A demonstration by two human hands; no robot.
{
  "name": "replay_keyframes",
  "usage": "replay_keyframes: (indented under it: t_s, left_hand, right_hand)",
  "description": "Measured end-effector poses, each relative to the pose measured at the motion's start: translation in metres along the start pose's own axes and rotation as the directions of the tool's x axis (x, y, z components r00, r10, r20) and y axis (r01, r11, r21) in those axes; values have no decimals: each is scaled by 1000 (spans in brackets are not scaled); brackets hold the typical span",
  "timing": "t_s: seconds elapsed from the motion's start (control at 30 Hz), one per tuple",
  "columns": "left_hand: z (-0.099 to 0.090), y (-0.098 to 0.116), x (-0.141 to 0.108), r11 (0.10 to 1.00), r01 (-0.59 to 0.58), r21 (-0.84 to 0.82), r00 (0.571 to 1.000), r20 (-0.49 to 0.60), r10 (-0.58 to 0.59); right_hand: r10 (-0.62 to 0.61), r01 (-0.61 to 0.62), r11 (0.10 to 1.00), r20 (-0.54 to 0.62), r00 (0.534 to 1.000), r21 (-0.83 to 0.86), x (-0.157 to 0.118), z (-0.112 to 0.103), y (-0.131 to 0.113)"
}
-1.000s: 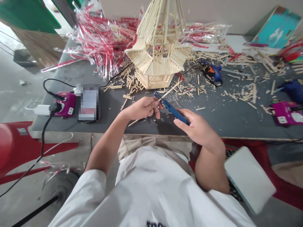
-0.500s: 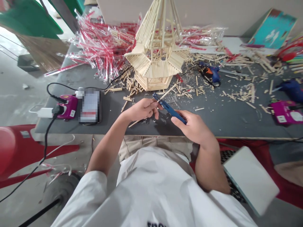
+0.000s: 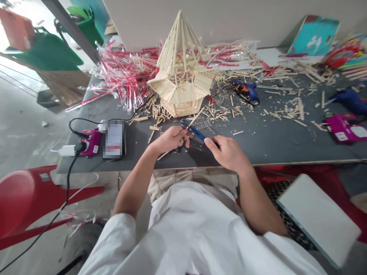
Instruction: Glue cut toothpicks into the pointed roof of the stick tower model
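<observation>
Between its fingers my left hand point(image 3: 172, 139) pinches a thin wooden stick point(image 3: 196, 117), which points up and to the right. My right hand point(image 3: 228, 152) is wrapped round one end of a dark blue cutting tool point(image 3: 196, 132). The tool's far end meets the stick beside my left fingertips. Just beyond both hands stands a many-sided lantern-like structure of pale sticks point(image 3: 183, 91) with a pointed top. Another stick point(image 3: 166, 154) lies on the table under my left wrist.
On the grey table point(image 3: 275, 147) lie a phone point(image 3: 114, 139), magenta power sockets point(image 3: 91, 143), cables, scattered stick pieces and a blue glue gun point(image 3: 249, 91). Wrapped stick bundles point(image 3: 123, 78) lie at the back left. A second blue tool point(image 3: 348, 101) is at the right.
The view has shifted, showing the structure's whole top. My left hand still holds the stick; my right hand keeps the blue tool, now turned slightly flatter.
</observation>
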State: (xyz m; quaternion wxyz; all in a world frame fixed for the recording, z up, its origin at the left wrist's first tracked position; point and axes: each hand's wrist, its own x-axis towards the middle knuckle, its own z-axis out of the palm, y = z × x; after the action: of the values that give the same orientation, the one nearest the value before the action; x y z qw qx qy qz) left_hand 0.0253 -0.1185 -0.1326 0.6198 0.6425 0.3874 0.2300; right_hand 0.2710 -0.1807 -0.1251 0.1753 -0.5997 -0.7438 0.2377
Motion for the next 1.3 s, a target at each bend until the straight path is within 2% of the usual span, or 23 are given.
replay_keyframes:
  t_s: [0.43, 0.7, 1.07, 1.3]
  left_hand:
    - [3, -3, 0, 998, 10, -69, 1000, -23, -11]
    - [10, 2, -10, 1000, -22, -13, 997, -80, 21]
    - [30, -3, -31, 994, -61, 90, 965, -250, 82]
    - [40, -10, -43, 995, -53, 81, 954, -292, 74]
  right_hand:
    - [-57, 67, 985, 68, 996, -161, 7, -3, 2]
    - [-95, 105, 962, 49, 994, -251, 1, 0, 2]
    - [-198, 202, 912, 47, 979, -358, -3, 5, 4]
    - [-275, 273, 878, 54, 960, -393, -4, 9, 10]
